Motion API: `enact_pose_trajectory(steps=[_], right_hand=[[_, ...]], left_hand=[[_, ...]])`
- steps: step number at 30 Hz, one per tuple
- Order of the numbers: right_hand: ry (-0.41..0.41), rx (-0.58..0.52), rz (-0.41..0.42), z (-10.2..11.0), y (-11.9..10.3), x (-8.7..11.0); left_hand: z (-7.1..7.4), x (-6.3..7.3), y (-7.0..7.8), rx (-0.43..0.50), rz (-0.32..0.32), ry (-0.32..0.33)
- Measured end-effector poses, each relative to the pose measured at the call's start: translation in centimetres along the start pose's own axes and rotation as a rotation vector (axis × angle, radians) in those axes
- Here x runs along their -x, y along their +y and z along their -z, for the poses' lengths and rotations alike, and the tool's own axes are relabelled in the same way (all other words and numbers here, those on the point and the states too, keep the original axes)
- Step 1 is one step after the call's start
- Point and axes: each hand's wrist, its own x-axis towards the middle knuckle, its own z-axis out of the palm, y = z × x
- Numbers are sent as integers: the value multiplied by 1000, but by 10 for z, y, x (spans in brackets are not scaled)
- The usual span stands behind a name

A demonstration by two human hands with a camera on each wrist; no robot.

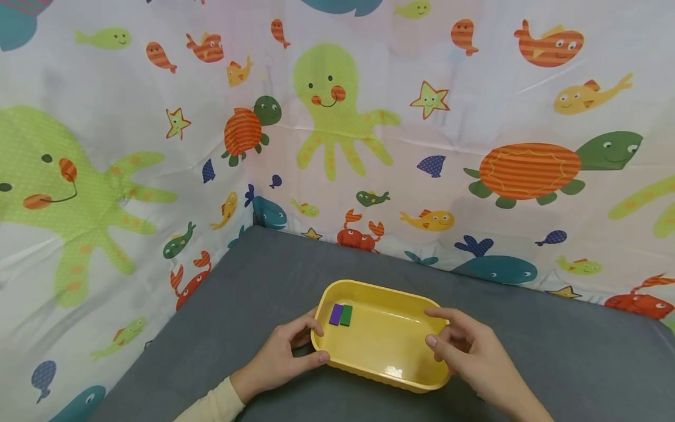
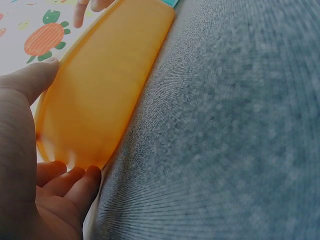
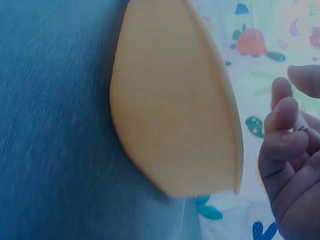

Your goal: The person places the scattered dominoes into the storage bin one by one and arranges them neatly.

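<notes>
A yellow rectangular plastic tray (image 1: 382, 349) with rounded corners lies on the grey cloth. Inside, near its left end, a purple tile (image 1: 336, 314) and a green tile (image 1: 345, 315) lie side by side. My left hand (image 1: 282, 354) grips the tray's left end, thumb at the front rim and the other fingers at the end wall. Over the right end hovers my right hand (image 1: 469, 346), its fingers loosely bent. From the right wrist view, that hand (image 3: 292, 150) looks apart from the tray wall (image 3: 172, 100), with nothing visible in it.
Dark grey cloth (image 1: 263, 264) covers the surface. White curtains (image 1: 390, 193) printed with sea animals stand at the back and left. At the top of the left wrist view, a small teal piece (image 2: 171, 2) shows beyond the tray; its kind is unclear.
</notes>
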Motion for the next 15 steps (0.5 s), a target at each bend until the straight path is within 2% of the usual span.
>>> enact_pose_trajectory(steps=[4,7,10,15], right_hand=[[47,3,22,10,10,8],[71,6,0,18,19,12],[84,5,-65,27,26,14],[86,46,-223,46,38,19]], left_hand=[[0,1,0,-6,2,-1],[0,1,0,-15,7,1],[0,0,1,-21,16,6],[0,0,3,-19,42,7]])
